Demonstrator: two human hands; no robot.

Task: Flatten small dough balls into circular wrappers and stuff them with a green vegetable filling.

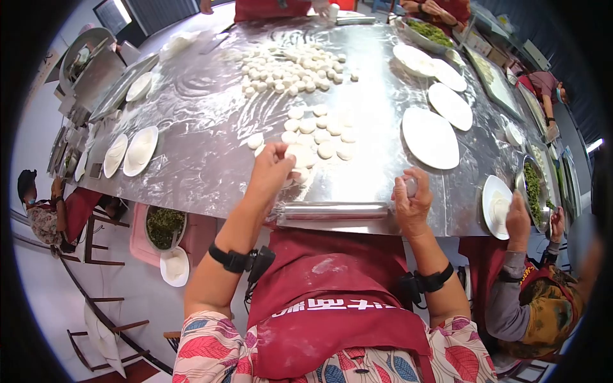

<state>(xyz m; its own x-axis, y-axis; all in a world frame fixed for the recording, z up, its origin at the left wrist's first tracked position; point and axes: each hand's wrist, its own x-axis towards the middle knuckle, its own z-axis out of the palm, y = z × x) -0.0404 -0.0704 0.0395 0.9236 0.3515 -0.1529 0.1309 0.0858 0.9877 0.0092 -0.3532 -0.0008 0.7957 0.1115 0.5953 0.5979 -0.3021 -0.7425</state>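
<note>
My left hand [273, 171] is over the metal table, its thumb and fingers pinched on the edge of a thin round dough wrapper [301, 155]. Flattened dough rounds [325, 150] lie just beyond it. My right hand [412, 196] is raised at the table's front edge, fingers curled; a small pale thing shows between them, too unclear to name. A metallic cylinder [333, 211] lies along the front edge between my hands. Farther back is a large pile of small dough pieces [287, 67].
White oval plates [430, 138] stand on the right, others [140, 150] on the left. A co-worker's hand [518, 223] is at the right by a plate [497, 207] and a bowl of green filling [532, 185]. Another filling bowl [165, 226] sits below the table's left edge.
</note>
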